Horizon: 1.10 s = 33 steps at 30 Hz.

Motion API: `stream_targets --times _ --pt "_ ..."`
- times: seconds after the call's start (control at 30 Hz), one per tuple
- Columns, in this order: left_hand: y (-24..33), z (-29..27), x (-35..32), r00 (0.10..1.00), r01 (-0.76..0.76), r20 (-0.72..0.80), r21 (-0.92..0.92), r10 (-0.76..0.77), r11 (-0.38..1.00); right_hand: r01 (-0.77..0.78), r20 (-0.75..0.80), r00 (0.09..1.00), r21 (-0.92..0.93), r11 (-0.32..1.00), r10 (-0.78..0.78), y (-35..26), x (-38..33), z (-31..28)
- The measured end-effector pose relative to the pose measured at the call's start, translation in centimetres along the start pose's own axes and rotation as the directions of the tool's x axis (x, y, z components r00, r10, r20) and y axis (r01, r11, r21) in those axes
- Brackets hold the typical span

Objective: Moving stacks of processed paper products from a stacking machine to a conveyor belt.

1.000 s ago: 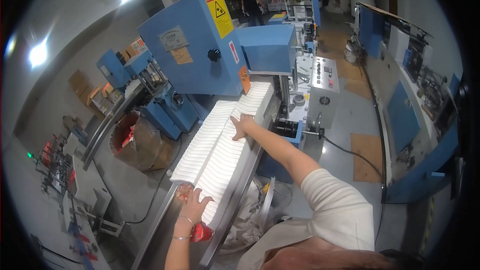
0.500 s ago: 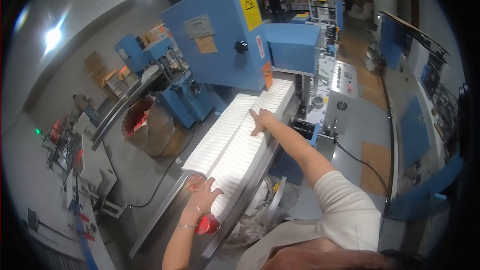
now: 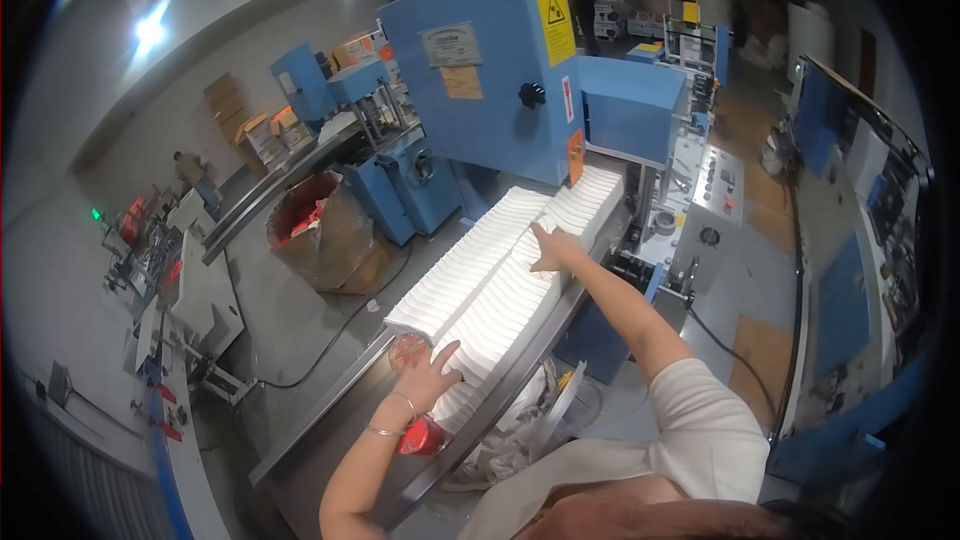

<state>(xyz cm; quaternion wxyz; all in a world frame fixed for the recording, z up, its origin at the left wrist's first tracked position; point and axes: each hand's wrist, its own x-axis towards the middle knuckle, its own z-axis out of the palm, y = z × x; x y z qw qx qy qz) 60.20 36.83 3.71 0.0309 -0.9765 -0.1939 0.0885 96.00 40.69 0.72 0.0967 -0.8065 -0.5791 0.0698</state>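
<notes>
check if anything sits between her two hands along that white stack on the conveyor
Nothing visible does. The left hand presses the near end of the white folded-paper stack and the right hand rests farther up it. Only unbroken paper rows lie between them on the metal tray.

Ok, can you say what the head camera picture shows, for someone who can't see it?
A person's left hand and right hand press on the two ends of a long row of white folded paper lying on a metal track that comes out of a big blue machine.
</notes>
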Motion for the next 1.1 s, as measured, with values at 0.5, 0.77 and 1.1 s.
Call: stream_targets --times 0.5,0.77,1.1 --pt "2.8 -6.2 -3.8 0.921 0.011 -0.386 0.174 0.057 0.985 0.143 -0.359 0.933 0.381 0.913 0.004 0.0 -6.3 -5.5" --pt "5.6 -11.6 -10.0 0.898 0.159 -0.441 0.321 -0.001 0.934 0.337 -0.522 0.853 0.529 0.778 -0.015 -5.2 -10.1 -10.2" --pt "15.3 -9.4 -32.4 0.818 0.543 -0.419 0.333 -0.395 0.771 0.651 -0.555 0.754 0.557 0.516 -0.352 -25.4 -20.2 -6.6"
